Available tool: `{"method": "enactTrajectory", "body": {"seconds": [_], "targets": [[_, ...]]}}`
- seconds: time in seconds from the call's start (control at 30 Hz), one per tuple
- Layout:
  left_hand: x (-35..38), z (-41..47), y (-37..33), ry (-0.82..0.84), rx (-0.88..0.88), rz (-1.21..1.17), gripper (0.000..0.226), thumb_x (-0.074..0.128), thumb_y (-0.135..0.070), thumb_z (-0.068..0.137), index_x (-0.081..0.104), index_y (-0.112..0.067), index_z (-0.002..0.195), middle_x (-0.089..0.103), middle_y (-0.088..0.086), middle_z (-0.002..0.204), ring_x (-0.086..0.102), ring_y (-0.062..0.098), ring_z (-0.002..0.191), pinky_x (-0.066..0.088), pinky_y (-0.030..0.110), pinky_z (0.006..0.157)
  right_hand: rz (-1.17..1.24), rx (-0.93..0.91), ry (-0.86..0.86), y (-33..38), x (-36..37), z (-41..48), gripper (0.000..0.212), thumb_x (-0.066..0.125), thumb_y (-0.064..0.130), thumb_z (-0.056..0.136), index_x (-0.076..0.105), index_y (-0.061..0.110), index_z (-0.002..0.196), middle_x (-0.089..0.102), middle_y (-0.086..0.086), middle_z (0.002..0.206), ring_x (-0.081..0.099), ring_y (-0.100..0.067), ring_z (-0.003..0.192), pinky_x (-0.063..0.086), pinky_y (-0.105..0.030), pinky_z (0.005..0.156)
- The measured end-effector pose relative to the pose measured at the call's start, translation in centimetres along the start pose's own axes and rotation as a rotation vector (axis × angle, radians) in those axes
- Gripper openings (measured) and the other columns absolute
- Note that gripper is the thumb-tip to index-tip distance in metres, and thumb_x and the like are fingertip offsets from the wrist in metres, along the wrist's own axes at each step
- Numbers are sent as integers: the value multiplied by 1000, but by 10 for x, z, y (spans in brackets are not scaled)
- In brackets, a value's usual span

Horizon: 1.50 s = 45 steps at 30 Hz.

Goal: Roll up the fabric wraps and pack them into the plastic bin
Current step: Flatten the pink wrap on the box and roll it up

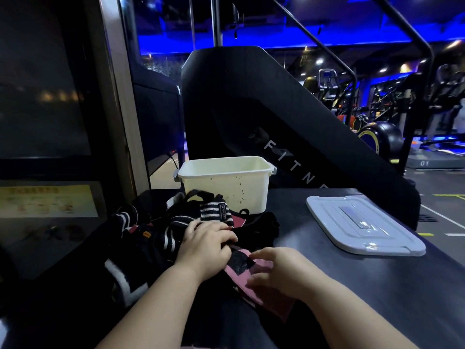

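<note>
From the head view, the cream plastic bin (226, 190) stands open and upright on the dark tabletop (377, 285), and nothing shows above its rim. Its smooth, rigid front wall is speckled with small dark marks. The grey-white plastic lid (362, 225) lies flat to the right of the bin, well apart from it.

Against the bin's front left corner sits a heap of black-and-white striped wraps (161, 230), soft, knitted-looking and tangled, with loops sticking out.

The pink fabric wrap (266, 295) you are working on lies on your side of the bin, between your two hands. It is a flat, limp strip. Its long axis runs from the heap by the bin back toward you, slanting a little to your right. A black patch (239, 260), probably a rough fastener, crosses it near the bin-side end.

Your left hand (206, 245) is the nearer one to the bin. Its fingers curl down over the strip's bin-side end and grip it there. Your right hand (279, 270) is blurred, with fingers spread loosely over the middle of the strip, and contact is unclear.

The roll looks unstarted, so it would run along that axis and the bin then lies straight ahead.
</note>
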<state>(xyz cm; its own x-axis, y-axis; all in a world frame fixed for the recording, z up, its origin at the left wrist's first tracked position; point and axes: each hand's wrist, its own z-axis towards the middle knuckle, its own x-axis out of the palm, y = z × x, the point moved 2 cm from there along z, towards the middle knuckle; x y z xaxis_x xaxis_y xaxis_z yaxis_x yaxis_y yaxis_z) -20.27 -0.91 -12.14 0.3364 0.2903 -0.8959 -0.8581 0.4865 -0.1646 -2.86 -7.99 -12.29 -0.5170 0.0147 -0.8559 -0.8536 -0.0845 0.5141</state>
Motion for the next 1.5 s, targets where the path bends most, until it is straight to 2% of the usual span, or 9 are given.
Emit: {"method": "enactTrajectory", "body": {"seconds": [0.1, 0.17, 0.3, 0.4, 0.57, 0.7, 0.87, 1.3, 1.5], "targets": [[-3, -1, 2, 78, -13, 56, 27, 47, -44, 96, 57, -45, 121, 42, -26, 139, 14, 4, 143, -23, 44, 113, -18, -22, -13, 2, -6, 2, 56, 77, 50, 75, 62, 37, 127, 68, 14, 117, 60, -2, 107, 43, -15, 84], [-3, 1, 2, 100, -12, 85, 26, 51, -36, 96, 55, -45, 120, 42, -27, 139, 12, 5, 144, -25, 47, 110, -27, -32, -16, 3, -10, 4, 52, 76, 48, 76, 63, 36, 125, 67, 13, 119, 59, -3, 109, 43, -16, 84], [-6, 7, 1, 49, -11, 99, 33, 52, -21, 95, 56, -45, 117, 47, -25, 134, 35, -1, 133, -13, 48, 116, -19, -35, -2, 3, -12, 5, 47, 77, 43, 77, 67, 29, 121, 68, 10, 113, 60, -6, 104, 46, -20, 84], [-5, 8, 3, 43, -6, 122, 32, 56, -29, 94, 55, -45, 121, 46, -26, 136, 37, -1, 132, -9, 50, 117, -17, -19, 2, 2, -14, 6, 46, 78, 42, 76, 69, 23, 116, 69, 7, 110, 61, -8, 102, 48, -23, 87], [0, 11, 8, -38, 17, 108, 37, 57, -21, 93, 58, -44, 121, 50, -23, 136, 47, 5, 127, 8, 41, 118, 36, -5, 12, 0, -14, 8, 51, 81, 44, 71, 68, 32, 119, 68, 11, 111, 60, -5, 101, 45, -17, 79], [5, 16, 11, -127, 73, 89, 45, 66, -3, 73, 70, -38, 100, 67, -17, 113, 66, 19, 96, 49, 33, 85, 43, 0, 12, 0, -17, 6, 51, 81, 41, 73, 68, 29, 120, 68, 10, 112, 60, -4, 100, 46, -18, 82], [-2, 19, 5, -257, 97, 162, 39, 53, -9, 57, 72, -37, 77, 72, -15, 93, 67, 19, 64, 53, 30, 49, 71, 20, 18, -3, -21, 6, 53, 83, 39, 72, 67, 32, 121, 69, 13, 110, 59, 0, 93, 43, -15, 77], [-6, 20, 35, -250, 68, 274, 40, 38, -22, 71, 76, -30, 80, 74, -4, 99, 69, 23, 74, 55, 33, 61, 85, 79, 138, -28, -58, -10, 50, 84, 33, 72, 67, 41, 118, 69, 24, 90, 58, 13, 76, 39, 1, 62], [-6, 17, 36, -280, 33, 255, 38, 39, -24, 70, 76, -30, 79, 74, -5, 97, 70, 23, 75, 56, 33, 63, 6, 153, 166, -38, -79, -25, 47, 85, 37, 69, 67, 48, 111, 69, 25, 104, 62, 4, 95, 47, -16, 87]]}}
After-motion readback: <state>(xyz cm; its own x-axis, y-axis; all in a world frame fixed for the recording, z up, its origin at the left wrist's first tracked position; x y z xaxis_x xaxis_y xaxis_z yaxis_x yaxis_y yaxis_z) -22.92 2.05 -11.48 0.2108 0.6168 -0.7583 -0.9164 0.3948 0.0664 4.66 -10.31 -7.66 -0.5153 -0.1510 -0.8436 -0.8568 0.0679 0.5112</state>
